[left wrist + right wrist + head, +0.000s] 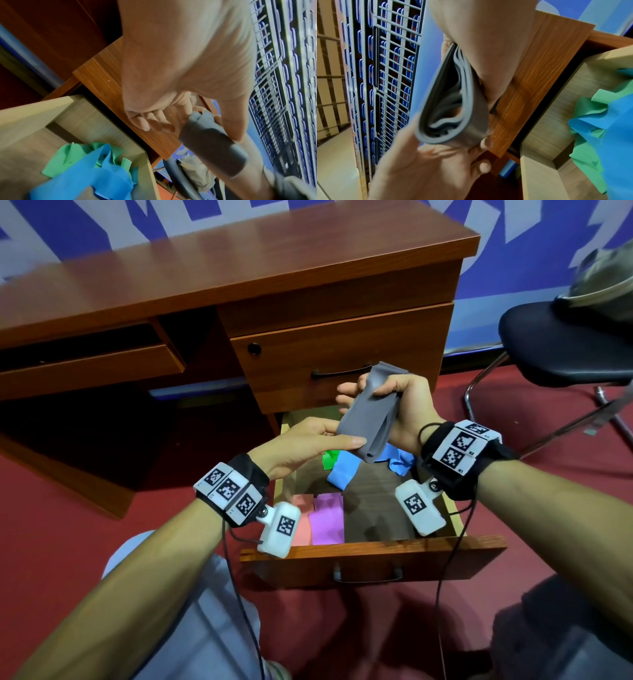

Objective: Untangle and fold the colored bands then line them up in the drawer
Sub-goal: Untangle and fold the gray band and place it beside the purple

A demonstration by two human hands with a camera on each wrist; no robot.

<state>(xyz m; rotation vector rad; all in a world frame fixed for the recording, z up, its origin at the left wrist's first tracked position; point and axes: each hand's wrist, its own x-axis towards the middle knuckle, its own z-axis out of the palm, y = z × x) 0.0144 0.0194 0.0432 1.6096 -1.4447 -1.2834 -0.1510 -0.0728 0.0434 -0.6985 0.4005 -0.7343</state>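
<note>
Grey band folded in both hands above the open drawer

The right hand has its fingers clamped round the upper end of the smooth, rubbery grey band, doubled into a layered loop; the left hand pinches its lower fold between thumb and fingers. Below, in the pale wood-grain drawer, a crumpled blue band lies over a green band at the back, with flat-folded pink band and purple band side by side at the front.

A brown wooden desk stands on red carpet against a blue-and-white wall, a black chair beside it
</note>
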